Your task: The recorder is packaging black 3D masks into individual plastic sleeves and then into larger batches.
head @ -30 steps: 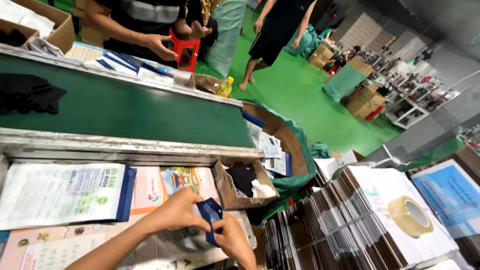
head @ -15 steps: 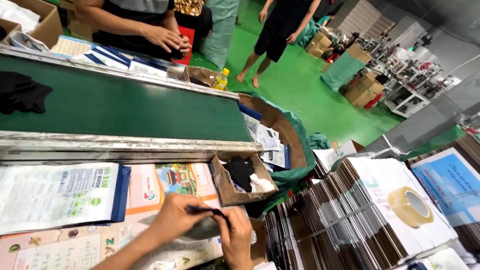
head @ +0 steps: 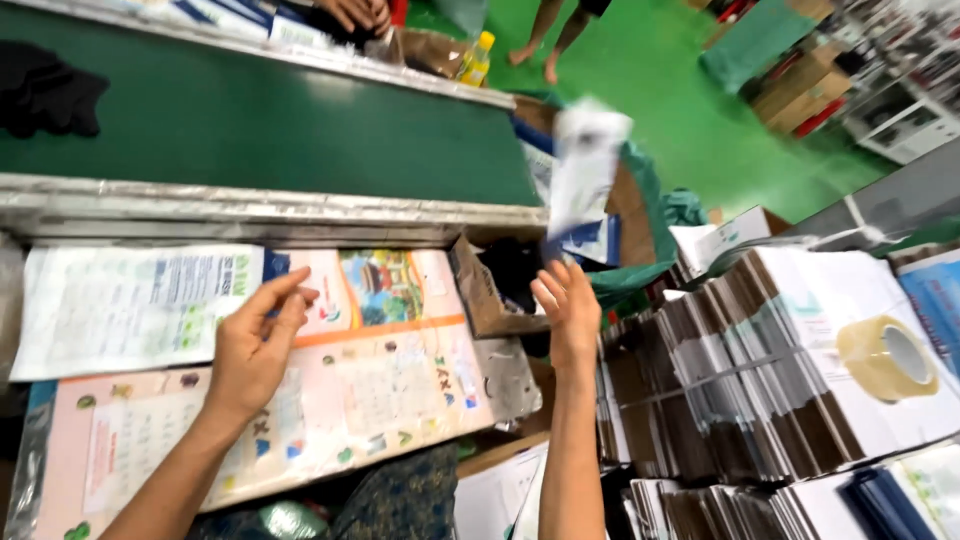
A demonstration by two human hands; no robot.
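Green conveyor belt (head: pixel 300 120) runs across the far side, with a metal rail on its near edge and a dark garment (head: pixel 50 90) lying at far left. Near side: left hand (head: pixel 255 345), fingers loosely spread, resting on a pink printed sheet (head: pixel 390 385) beside a clear printed bag (head: pixel 120 305); right hand (head: pixel 570 305) open and empty, fingers apart, raised over a small cardboard box (head: pixel 480 295), with a white packet (head: pixel 585 160), blurred, in mid-air above it and clear of the fingers. Right: stacked flat cartons (head: pixel 760 360) carrying a tape roll (head: pixel 888 357).
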